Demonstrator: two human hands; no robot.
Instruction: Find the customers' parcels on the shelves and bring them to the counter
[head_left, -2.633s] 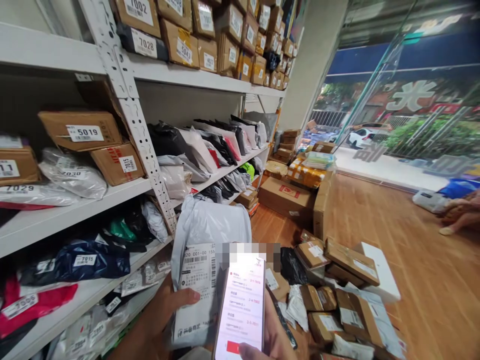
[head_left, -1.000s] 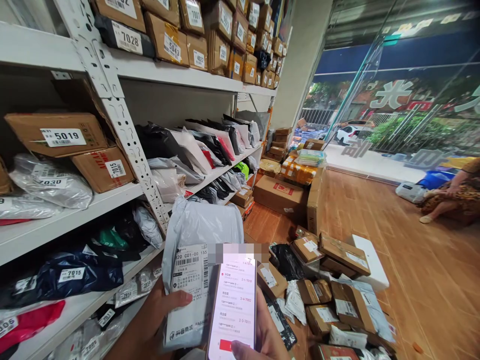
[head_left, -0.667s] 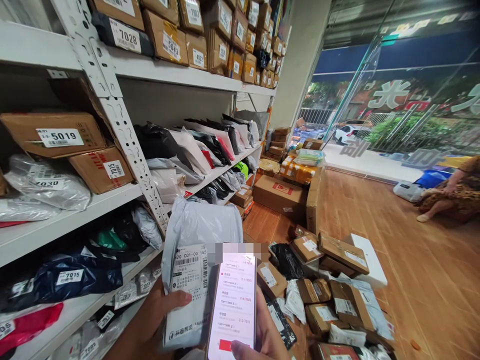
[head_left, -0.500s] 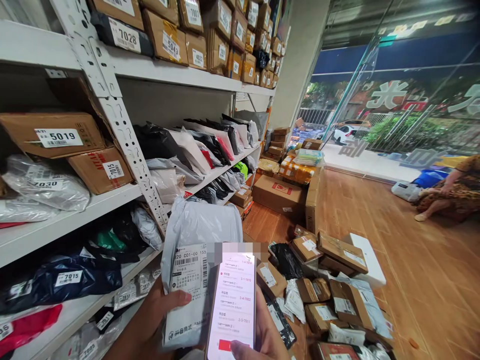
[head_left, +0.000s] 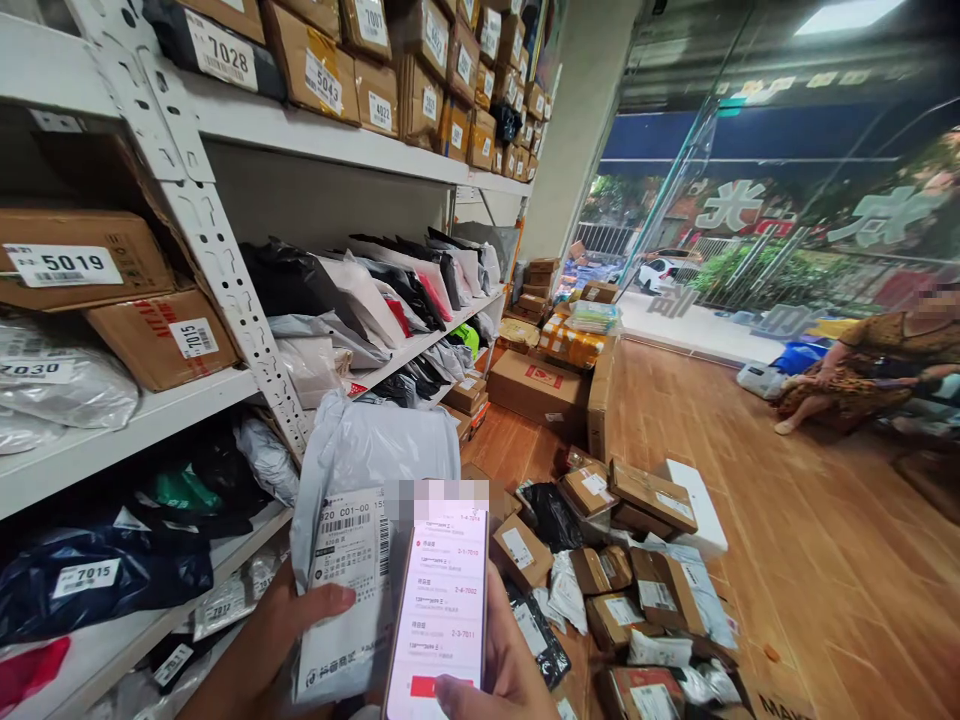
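A white plastic mailer bag with a printed shipping label is gripped in my left hand, the thumb lying across the label. My right hand holds a smartphone in front of the mailer's right side. Its lit screen shows a list with pickup codes such as 2-1-7010, 2-4-7002 and 2-3-7011. The right thumb rests by a red button at the bottom of the screen. A blurred patch covers the phone's top edge. Most fingers of my left hand are hidden behind the mailer.
White metal shelving on the left bears numbered boxes and bags. A row of mailers stands on the middle shelf. Several parcels lie piled on the wood floor at right. Further back are a large carton and a seated person.
The view has turned slightly right, so shelves, mailer and phone sit further left in the picture. More of the seated person shows. Both hands keep their hold.
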